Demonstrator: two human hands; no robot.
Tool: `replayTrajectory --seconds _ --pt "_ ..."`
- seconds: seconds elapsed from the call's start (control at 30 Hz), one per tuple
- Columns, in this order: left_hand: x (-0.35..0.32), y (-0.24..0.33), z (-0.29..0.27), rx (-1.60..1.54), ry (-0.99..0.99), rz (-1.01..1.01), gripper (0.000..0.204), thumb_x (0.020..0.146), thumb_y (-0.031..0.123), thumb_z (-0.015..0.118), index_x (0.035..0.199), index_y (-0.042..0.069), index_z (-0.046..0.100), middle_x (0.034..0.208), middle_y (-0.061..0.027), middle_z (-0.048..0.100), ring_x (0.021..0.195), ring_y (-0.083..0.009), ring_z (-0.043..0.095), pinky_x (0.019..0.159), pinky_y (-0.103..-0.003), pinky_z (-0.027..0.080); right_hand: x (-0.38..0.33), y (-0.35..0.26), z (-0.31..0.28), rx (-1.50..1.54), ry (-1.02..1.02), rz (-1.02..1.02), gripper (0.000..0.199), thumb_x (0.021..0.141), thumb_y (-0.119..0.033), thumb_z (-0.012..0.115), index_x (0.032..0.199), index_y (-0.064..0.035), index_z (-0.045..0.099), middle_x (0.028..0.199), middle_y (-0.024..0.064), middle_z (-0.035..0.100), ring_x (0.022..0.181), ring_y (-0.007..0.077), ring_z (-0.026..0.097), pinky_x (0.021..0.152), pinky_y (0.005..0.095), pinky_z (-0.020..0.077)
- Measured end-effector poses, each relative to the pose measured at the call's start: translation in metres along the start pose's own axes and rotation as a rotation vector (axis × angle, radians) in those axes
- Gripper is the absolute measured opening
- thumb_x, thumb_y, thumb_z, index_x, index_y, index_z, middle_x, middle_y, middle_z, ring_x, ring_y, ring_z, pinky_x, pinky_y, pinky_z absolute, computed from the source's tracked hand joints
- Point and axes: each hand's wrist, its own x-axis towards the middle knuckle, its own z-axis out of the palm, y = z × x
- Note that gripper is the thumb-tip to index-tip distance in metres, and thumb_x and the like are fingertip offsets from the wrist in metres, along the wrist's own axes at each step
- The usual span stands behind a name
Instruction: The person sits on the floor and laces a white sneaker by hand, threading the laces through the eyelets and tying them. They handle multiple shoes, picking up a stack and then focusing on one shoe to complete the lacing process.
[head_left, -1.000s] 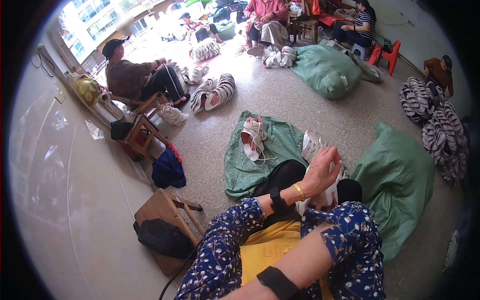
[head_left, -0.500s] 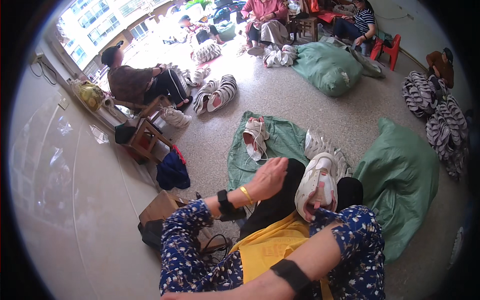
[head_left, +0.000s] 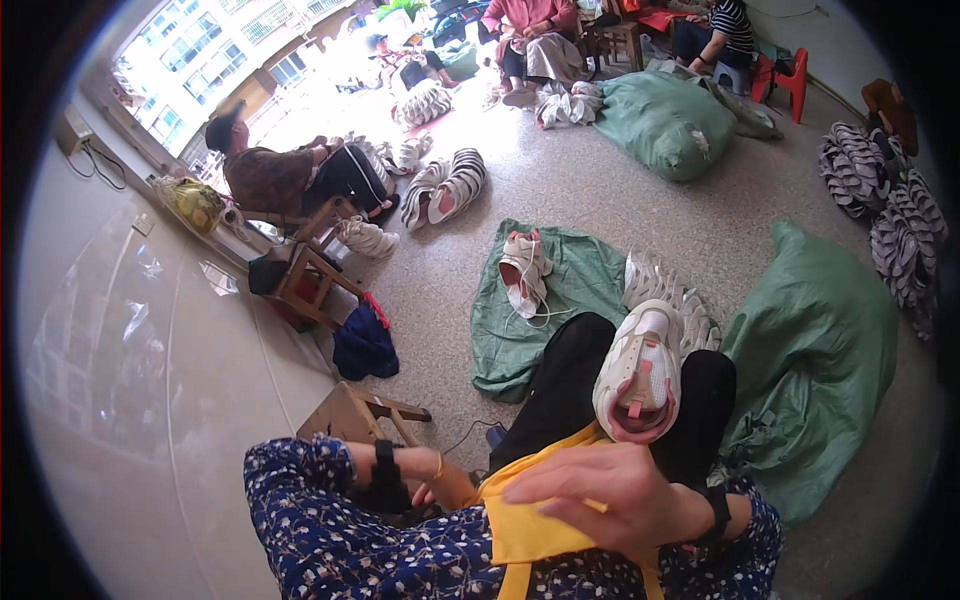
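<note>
A person sits looking down at their own lap, in a room where other people work among heaps of shoes. A white sneaker [head_left: 640,375] with pink trim rests on the person's black-trousered knee, its opening facing near, with no hand touching it. Just near of it, the right hand [head_left: 610,495] lies flat on a yellow apron [head_left: 530,530], fingers [head_left: 545,480] spread and released, holding nothing. The left hand [head_left: 430,488] is tucked down at the near left, beside the apron's edge. It is mostly hidden behind the flowered sleeve, so whether its fingers are clenched or loose cannot be told.

On the speckled floor [head_left: 620,190] beyond the knees lies a flat green sack [head_left: 570,290] with another white sneaker [head_left: 525,270] on it, laces trailing. A row of white shoes [head_left: 680,295] lies just right of it, beside a full green sack [head_left: 820,350].

With neither hand on it, the balanced sneaker could well slide off the knee to the floor if the leg shifts. The loose laces on the sack could snag a foot.
</note>
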Motion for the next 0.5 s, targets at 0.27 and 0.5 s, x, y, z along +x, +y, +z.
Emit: replayTrajectory --seconds 0.27,0.5 --pt "0.011 -0.021 0.034 -0.262 -0.026 0.055 0.022 0.097 0.021 0.062 0.103 0.001 0.069 0.079 -0.0062 0.072 0.076 -0.0210 0.073 0.054 -0.031 0.054 -0.052 0.025 -0.024 -0.042 0.186 0.208 0.015 0.098 -0.007 0.067 0.105 0.0049 0.075 0.100 0.0159 0.078 0.091 0.0266 0.077 0.082 0.0342 0.0595" --pt "0.024 -0.026 0.038 -0.379 0.025 0.054 0.020 0.098 0.020 0.062 0.102 0.002 0.068 0.079 -0.0059 0.072 0.074 -0.0194 0.071 0.054 -0.030 0.053 -0.087 0.029 -0.038 -0.044 0.316 0.309 0.018 0.101 -0.009 0.065 0.103 0.0047 0.075 0.097 0.0147 0.078 0.086 0.0232 0.076 0.080 0.0321 0.0584"
